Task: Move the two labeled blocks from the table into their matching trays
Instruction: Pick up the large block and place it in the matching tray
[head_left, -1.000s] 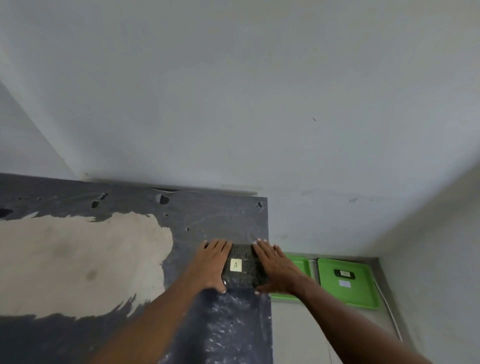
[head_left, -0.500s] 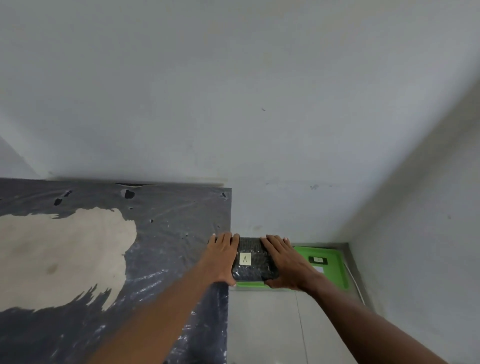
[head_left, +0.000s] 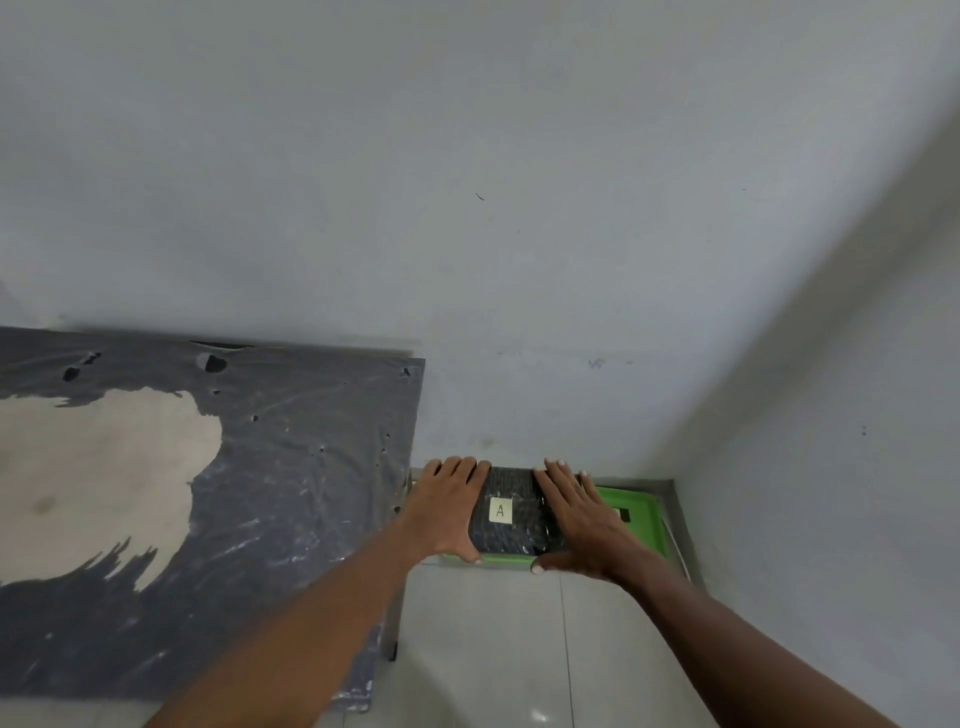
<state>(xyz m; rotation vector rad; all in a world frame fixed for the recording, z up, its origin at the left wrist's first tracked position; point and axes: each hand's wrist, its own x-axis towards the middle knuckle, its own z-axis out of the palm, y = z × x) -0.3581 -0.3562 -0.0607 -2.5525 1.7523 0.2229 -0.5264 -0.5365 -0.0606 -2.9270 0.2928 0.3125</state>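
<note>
A black block wrapped in plastic (head_left: 511, 512), with a pale label reading A on top, is clamped between my two hands. My left hand (head_left: 448, 506) presses its left side and my right hand (head_left: 576, 519) presses its right side. The block hangs past the table's right edge, over a green tray (head_left: 506, 560) on the floor, whose front rim shows below the block. A second green tray (head_left: 647, 519) lies to the right, mostly behind my right hand, with a dark object in it. I see no second block.
The table (head_left: 285, 493) at left has a torn dark plastic cover with bare pale wood showing. Grey walls meet in a corner behind the trays. Pale floor tiles (head_left: 519, 649) lie in front of the trays. A white cable (head_left: 675, 545) runs along the right wall.
Both hands have carried the block A rightward, from the table's right corner to over the left green tray on the floor. The camera has swung right with them.
</note>
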